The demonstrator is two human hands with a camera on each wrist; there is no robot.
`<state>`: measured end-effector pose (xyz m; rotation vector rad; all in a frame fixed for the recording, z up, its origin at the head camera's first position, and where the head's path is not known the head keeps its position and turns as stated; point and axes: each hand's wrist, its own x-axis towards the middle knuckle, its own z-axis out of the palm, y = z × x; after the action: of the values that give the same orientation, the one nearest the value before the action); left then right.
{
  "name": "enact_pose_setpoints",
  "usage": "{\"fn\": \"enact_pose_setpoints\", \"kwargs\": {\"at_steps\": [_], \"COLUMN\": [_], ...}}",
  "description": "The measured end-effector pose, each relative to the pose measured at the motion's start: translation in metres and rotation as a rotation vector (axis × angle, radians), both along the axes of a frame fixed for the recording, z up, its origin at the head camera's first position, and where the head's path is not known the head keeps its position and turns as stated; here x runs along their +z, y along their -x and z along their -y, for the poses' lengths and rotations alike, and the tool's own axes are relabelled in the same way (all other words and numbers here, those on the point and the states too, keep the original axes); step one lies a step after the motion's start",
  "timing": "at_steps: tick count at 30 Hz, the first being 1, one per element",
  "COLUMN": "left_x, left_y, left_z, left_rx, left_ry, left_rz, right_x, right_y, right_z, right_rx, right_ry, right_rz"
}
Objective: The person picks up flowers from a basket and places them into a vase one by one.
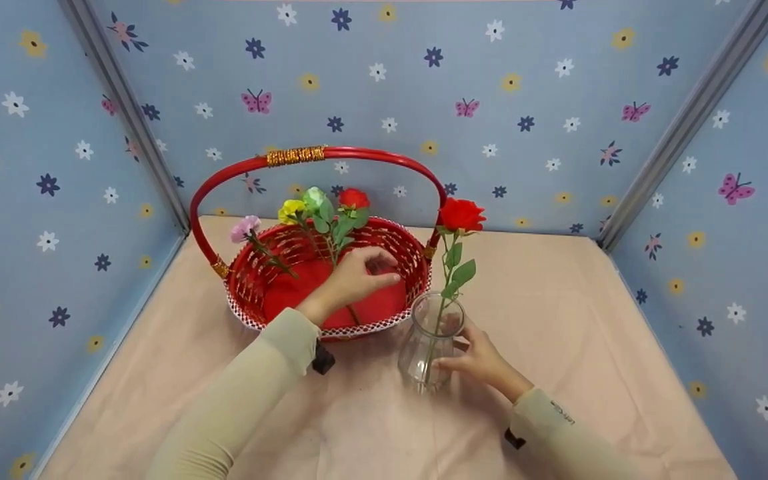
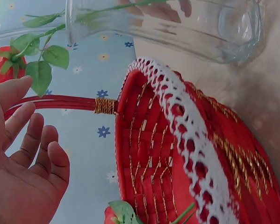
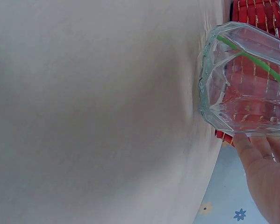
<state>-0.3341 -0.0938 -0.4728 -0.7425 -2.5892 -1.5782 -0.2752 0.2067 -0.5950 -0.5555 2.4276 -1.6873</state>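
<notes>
A clear glass vase (image 1: pixel 417 353) stands on the cloth, with one red rose (image 1: pixel 462 216) upright in it, its green stem reaching down inside the glass. My right hand (image 1: pixel 484 360) grips the vase from the right side, thumb toward the front and fingers behind; the fingers show through and beside the glass in the right wrist view. Over the red basket (image 1: pixel 261 319) hovers my left hand (image 1: pixel 357 277), fingers loosely bent and nothing in them. Beyond that hand, a second red rose (image 1: pixel 354 199) leans in the basket.
A pink flower (image 1: pixel 245 229), a yellow flower (image 1: pixel 291 211) and a pale green-white flower (image 1: pixel 314 198) rest against the basket's rim. The tall basket handle (image 1: pixel 377 155) arches above them. Flower-patterned panels (image 1: pixel 391 87) enclose the cloth-covered table (image 1: pixel 557 300) at the back and sides.
</notes>
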Motion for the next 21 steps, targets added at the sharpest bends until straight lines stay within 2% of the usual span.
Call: {"fn": "enact_pose_setpoints", "kwargs": {"at_steps": [7,15,21], "left_x": [0.007,0.012,0.005], "left_y": [0.002,0.005,0.009], "left_z": [0.017,0.033,0.044], "left_rx": [0.050,0.068,0.092], "left_ry": [0.009,-0.010,-0.007], "left_rz": [0.020,0.057,0.076], "right_x": [0.001,-0.001,-0.001], "right_y": [0.000,0.000,0.001], "right_z": [0.000,0.000,0.000], "right_rx": [0.007,0.012,0.010], "right_ry": [0.019,0.026,0.028], "right_rz": [0.000,0.004,0.001]}}
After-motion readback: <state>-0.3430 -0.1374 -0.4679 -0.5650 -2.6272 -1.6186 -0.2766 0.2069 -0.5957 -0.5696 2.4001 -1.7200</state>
